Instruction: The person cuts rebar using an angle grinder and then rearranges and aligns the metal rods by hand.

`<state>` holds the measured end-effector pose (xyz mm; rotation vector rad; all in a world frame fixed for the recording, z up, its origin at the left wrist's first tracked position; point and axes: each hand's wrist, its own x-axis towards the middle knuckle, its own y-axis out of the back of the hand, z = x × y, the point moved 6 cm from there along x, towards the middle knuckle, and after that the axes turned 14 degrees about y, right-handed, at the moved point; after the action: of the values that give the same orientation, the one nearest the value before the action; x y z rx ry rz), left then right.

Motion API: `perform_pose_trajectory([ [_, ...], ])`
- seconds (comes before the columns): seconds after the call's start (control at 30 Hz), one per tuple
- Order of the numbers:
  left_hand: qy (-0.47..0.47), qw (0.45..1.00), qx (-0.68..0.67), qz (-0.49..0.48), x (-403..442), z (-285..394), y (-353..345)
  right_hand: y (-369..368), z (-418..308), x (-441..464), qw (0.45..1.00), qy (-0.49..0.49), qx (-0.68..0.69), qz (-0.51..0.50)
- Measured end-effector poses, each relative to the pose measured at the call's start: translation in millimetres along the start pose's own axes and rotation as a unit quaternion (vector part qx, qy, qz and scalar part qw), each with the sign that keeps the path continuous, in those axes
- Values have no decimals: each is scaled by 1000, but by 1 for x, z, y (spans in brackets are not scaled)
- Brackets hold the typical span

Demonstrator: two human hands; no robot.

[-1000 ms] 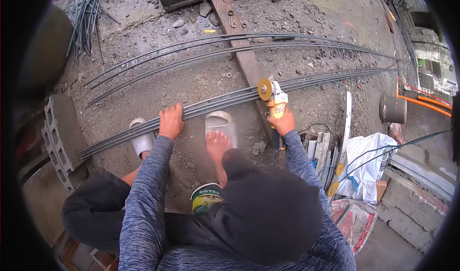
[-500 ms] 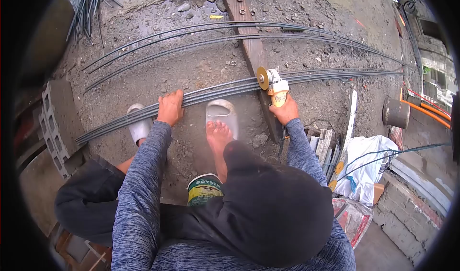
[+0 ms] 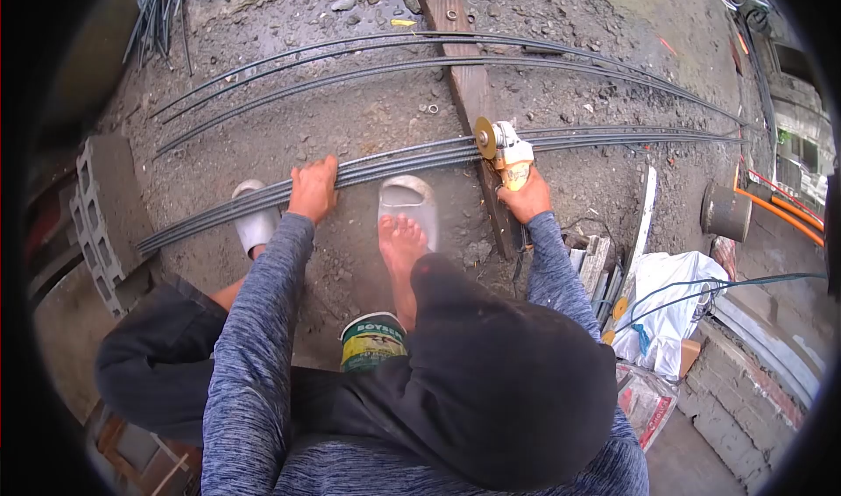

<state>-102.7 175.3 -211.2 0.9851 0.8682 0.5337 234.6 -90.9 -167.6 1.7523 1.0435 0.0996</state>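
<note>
My left hand is closed round a bundle of steel rebars lying across the ground in front of me. In my right hand is a yellow angle grinder, gripped by its body. Its cutting disc stands on edge at the rebars, over the wooden plank beneath them. Whether the disc touches the steel I cannot tell. My slippered foot rests just below the bundle, between my hands. The other slipper is partly hidden under the bars.
More long rebars lie farther out across the plank. Hollow concrete blocks stand at the left end of the bundle. A paint bucket sits between my legs. At right are a white sack, a cable and a concrete cylinder.
The grinder and my right hand have shifted slightly right and up in view. My left hand keeps its hold on the rebars, which look much the same.
</note>
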Motion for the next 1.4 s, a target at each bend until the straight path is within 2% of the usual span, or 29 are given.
perform_pose_trajectory([
  [0.13,-9,1000,-13,9,-1,3,5,2,-3,-2,1000,12,10,5],
  [0.23,19,998,5,-51,0,1,1,3,-8,-2,1000,18,20,9],
  [0.43,25,999,11,-41,-1,1,1,1,-7,3,1000,14,-15,16],
  [0.53,3,1000,-7,-3,-2,1,2,-1,-4,5,999,25,-6,23],
  [0.7,11,1000,2,-23,0,-1,-2,3,-14,-1,1000,9,16,24],
  [1.0,17,1000,16,-16,2,-5,-11,-3,-2,-4,998,44,-9,38],
  [1.4,9,1000,19,-7,1,-5,-11,-6,1,-5,1000,12,-12,18],
])
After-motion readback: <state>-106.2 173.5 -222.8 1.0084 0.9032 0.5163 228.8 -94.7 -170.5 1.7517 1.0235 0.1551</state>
